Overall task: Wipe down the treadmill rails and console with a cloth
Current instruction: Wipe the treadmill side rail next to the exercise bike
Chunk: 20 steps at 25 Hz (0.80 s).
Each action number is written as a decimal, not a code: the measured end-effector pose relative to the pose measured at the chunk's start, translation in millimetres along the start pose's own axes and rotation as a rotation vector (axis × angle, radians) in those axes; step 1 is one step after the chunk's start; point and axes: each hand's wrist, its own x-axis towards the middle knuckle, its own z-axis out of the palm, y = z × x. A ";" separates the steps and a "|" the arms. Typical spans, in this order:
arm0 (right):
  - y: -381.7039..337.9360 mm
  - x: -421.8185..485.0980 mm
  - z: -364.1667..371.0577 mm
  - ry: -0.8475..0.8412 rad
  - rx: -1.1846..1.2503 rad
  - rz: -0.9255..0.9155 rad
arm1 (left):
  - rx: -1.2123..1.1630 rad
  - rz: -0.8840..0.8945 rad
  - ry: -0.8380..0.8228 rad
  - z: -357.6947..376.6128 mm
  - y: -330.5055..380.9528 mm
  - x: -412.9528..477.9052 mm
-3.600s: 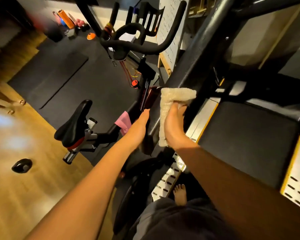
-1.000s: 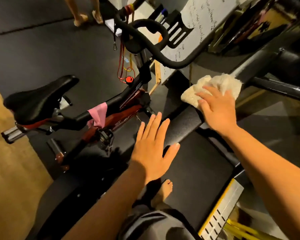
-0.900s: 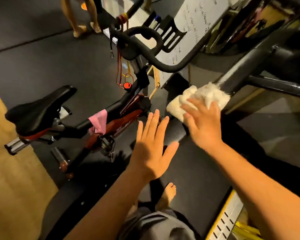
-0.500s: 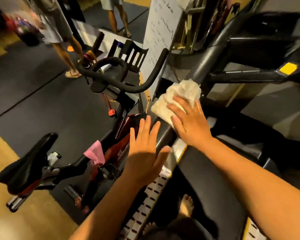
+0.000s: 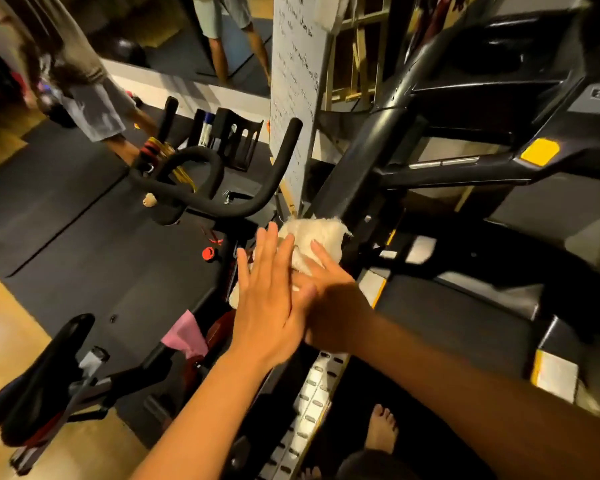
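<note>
Head cam: right hand (image 5: 329,292) pressed flat on the cream cloth (image 5: 317,237) against the treadmill rail (image 5: 357,188). Left hand (image 5: 269,303) splayed open just beside, covering the cloth's near edge and the right hand's thumb.

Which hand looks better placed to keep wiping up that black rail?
Right. The right hand already presses the cloth at the rail's foot; the left hand is flat, open and holds nothing.

Exercise bike (image 5: 194,237), whiteboard (image 5: 297,98), perhaps easel-mounted
</note>
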 end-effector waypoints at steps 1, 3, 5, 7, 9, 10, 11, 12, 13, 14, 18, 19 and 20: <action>23.0 6.6 -2.5 -0.016 -0.034 -0.019 | 0.008 0.000 0.002 3.1 2.2 3.5; 74.0 22.7 -6.7 0.030 -0.017 0.076 | 0.053 0.010 -0.023 6.8 2.5 4.5; 135.7 37.7 -13.3 0.100 0.027 0.222 | 0.090 0.012 -0.075 9.5 0.7 4.8; 196.2 54.3 -18.8 0.057 0.014 0.342 | 0.098 0.000 -0.112 9.9 -1.2 5.7; 236.7 73.0 -26.0 0.029 0.068 0.505 | 0.083 -0.021 -0.128 10.2 -1.2 6.9; 240.3 80.0 -26.8 0.048 0.119 0.587 | 0.057 -0.039 -0.133 10.2 -1.0 7.5; 231.1 82.4 -24.1 0.094 0.177 0.651 | 0.022 -0.060 -0.142 9.7 -1.4 7.7; 211.5 79.0 -16.7 0.174 0.243 0.689 | -0.012 -0.081 -0.157 9.7 -1.7 8.3; 184.2 71.2 -7.6 0.286 0.324 0.704 | -0.036 -0.094 -0.175 10.0 -2.7 9.6; 150.1 59.8 0.8 0.396 0.411 0.704 | -0.045 -0.101 -0.194 9.7 -2.5 10.5; -5.5 7.8 23.6 0.557 0.984 0.727 | -0.071 -0.139 -0.259 8.7 -0.8 15.4; -32.6 1.4 23.4 0.511 1.062 0.738 | -0.075 -0.128 -0.274 7.6 -0.4 17.4; -44.5 -0.5 24.8 0.474 1.086 0.762 | -0.072 -0.109 -0.296 7.0 0.4 21.3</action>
